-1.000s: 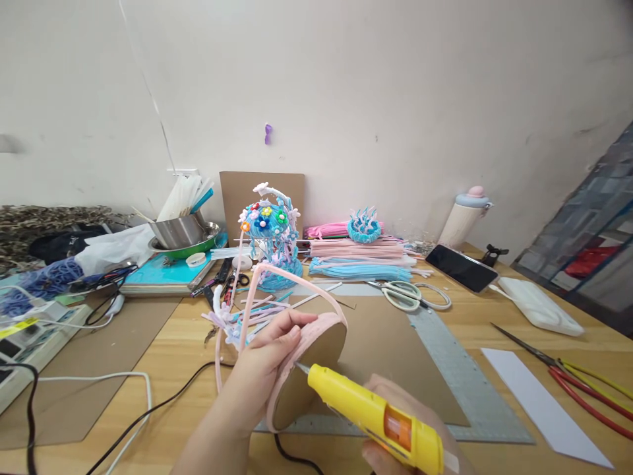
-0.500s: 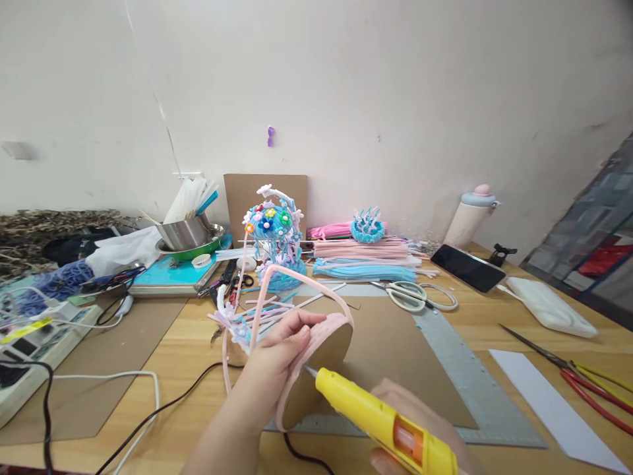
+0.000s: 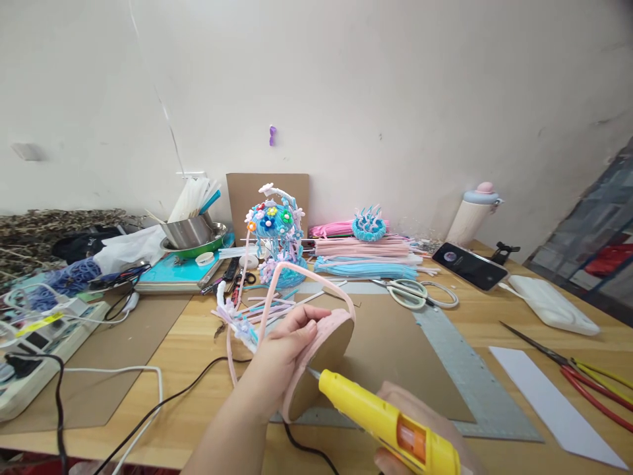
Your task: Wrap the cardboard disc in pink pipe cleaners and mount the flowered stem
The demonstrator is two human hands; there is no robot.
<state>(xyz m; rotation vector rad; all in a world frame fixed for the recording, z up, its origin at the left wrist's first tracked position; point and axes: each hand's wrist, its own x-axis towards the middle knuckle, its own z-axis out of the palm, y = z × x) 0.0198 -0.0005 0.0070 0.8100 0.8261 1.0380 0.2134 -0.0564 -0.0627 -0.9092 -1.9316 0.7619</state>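
My left hand [image 3: 287, 346] grips a cardboard disc [image 3: 324, 363] tilted up on edge, its brown face toward my right. Pink pipe cleaner [image 3: 341, 320] covers the disc's rim and far face, and a pink strip [image 3: 309, 272] arches up from it. My right hand [image 3: 415, 422] is wrapped round a yellow hot glue gun [image 3: 380, 422]. The gun's metal nozzle meets or nearly meets the disc's edge at the lower left; contact is hard to tell. Behind my left hand lies a white and lilac pipe-cleaner flower stem [image 3: 235, 316].
A blue flowered pipe-cleaner piece [image 3: 279, 231] stands at the back, beside pipe-cleaner bundles [image 3: 366, 264]. White-handled scissors [image 3: 408, 293], red-handled scissors [image 3: 568, 366], a phone [image 3: 469, 266] and a white card [image 3: 548, 396] lie to the right. Cables [image 3: 163, 396] and a power strip [image 3: 54, 356] are left.
The view has shifted slightly, moving most things a little rightward. The disc and glue gun keep nearly the same pose against each other. The phone's screen has lit up.
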